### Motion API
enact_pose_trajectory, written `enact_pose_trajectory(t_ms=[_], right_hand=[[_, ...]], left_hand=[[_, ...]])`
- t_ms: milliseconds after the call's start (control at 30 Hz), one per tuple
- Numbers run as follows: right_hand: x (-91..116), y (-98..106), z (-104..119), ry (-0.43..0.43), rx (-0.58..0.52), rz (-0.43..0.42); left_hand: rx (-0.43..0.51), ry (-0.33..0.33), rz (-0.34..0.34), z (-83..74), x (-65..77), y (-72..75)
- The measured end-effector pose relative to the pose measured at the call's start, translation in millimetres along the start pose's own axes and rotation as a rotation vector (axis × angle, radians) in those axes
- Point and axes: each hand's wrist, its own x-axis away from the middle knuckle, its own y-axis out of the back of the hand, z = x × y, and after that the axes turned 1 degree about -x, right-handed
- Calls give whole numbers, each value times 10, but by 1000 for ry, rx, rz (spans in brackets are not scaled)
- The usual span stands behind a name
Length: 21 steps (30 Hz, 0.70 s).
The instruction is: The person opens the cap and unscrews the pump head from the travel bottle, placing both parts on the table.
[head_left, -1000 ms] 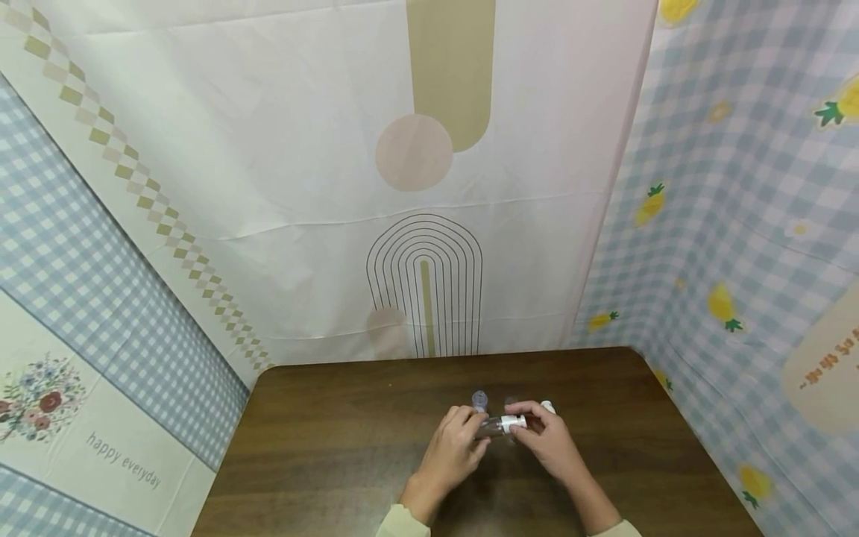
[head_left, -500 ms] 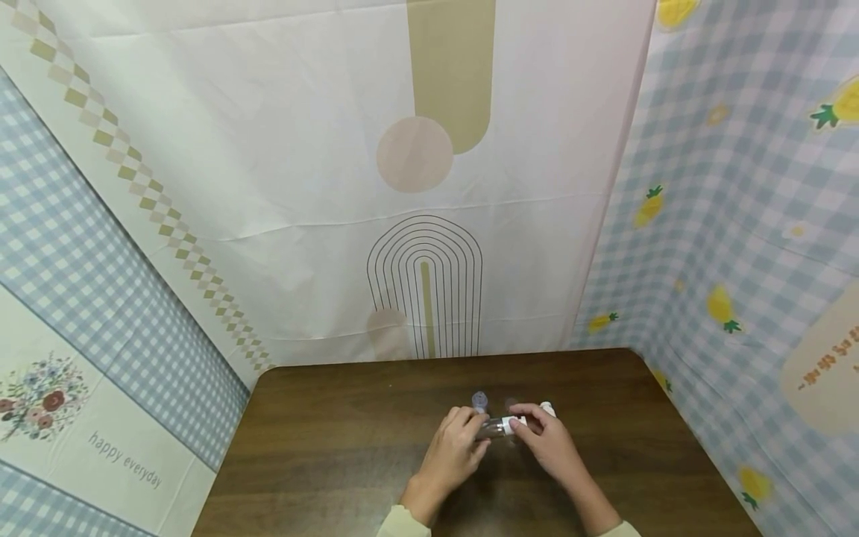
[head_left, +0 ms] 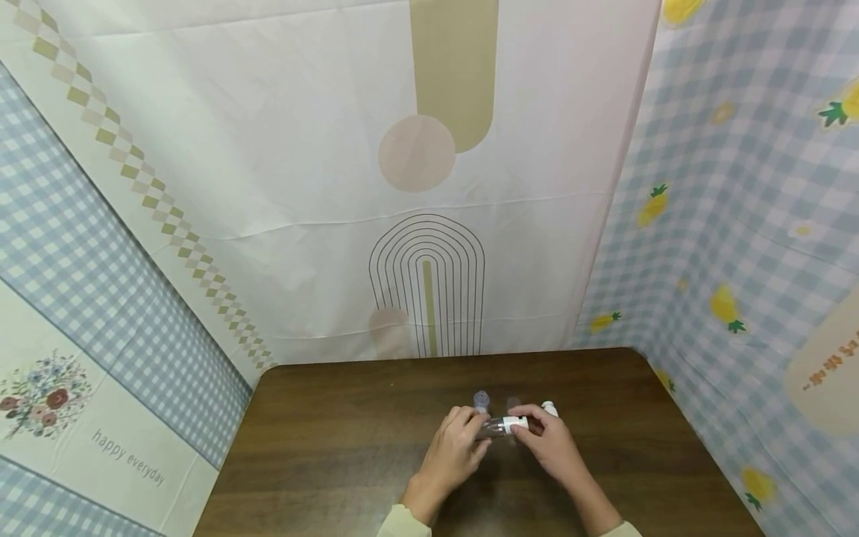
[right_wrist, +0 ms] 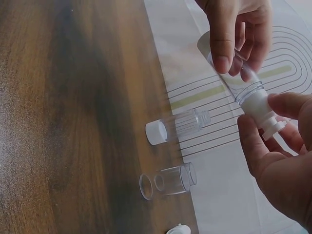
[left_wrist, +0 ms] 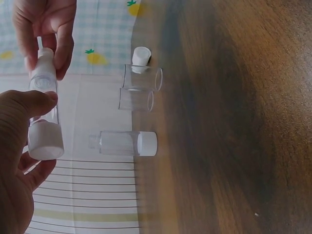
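Note:
Between both hands a clear pump bottle (head_left: pixel 493 428) lies roughly sideways above the table, with a white base (left_wrist: pixel 45 141) at one end. My left hand (head_left: pixel 451 447) grips its clear body, the thumb across the side in the left wrist view. At the other end, the thumb and fingers of my right hand (head_left: pixel 553 447) pinch the white pump top (right_wrist: pixel 258 107), which sits on the bottle's neck. A small nozzle points out past those fingers. Whether the top is fully screwed down I cannot tell.
Beyond the hands stands a second clear bottle (left_wrist: pixel 119 143) with a white base and bare neck. Beside it are two clear caps (left_wrist: pixel 136 99) and a white pump top (left_wrist: pixel 141 54). The brown wooden table (head_left: pixel 322 447) meets patterned cloth walls at its back and sides.
My right thumb and fingers shift slightly around the white pump top. The left hand keeps its grip on the bottle, which stays nearly in place.

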Motion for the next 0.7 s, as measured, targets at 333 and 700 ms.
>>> enact_pose_trajectory(t_ms=[333, 700], right_hand=[[5, 0, -7, 35, -28, 18], [-7, -30, 55, -16, -66, 7]], left_hand=[[0, 27, 40, -9, 5, 14], [-2, 28, 24, 7, -3, 14]])
